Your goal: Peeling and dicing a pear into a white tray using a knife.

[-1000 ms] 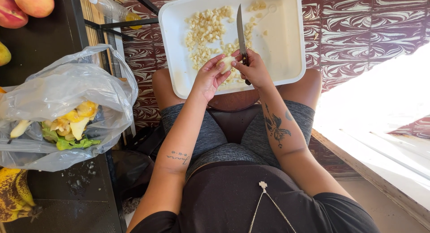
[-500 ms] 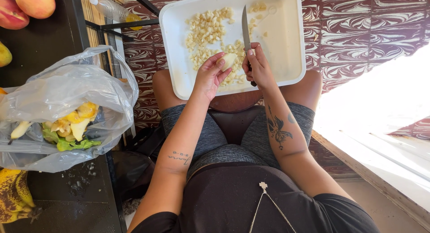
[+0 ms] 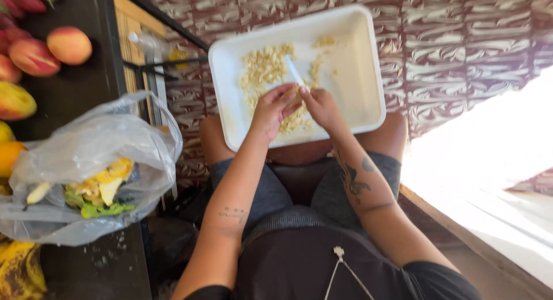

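A white rectangular tray (image 3: 363,52) rests on my knees, with several small pale yellow fruit pieces (image 3: 262,69) spread over its left half. My left hand (image 3: 273,107) is over the tray's near part, fingers curled around a pale piece of fruit. My right hand (image 3: 319,104) sits right beside it, closed on the handle of a knife (image 3: 294,69) whose blade points away from me across the cut pieces. The two hands touch at the fingertips.
To my left a dark table (image 3: 86,87) holds a clear plastic bag (image 3: 92,161) of peels and scraps, peaches (image 3: 69,44) and mangoes (image 3: 14,101), and bananas (image 3: 20,271) at the near corner. The floor has a brown patterned covering (image 3: 461,40). Bright sunlight falls at the right.
The view has shifted, so the tray sits further right and lower in frame. The knife blade has tilted from upright to slanting left, and both hands stay together over the cut pieces.
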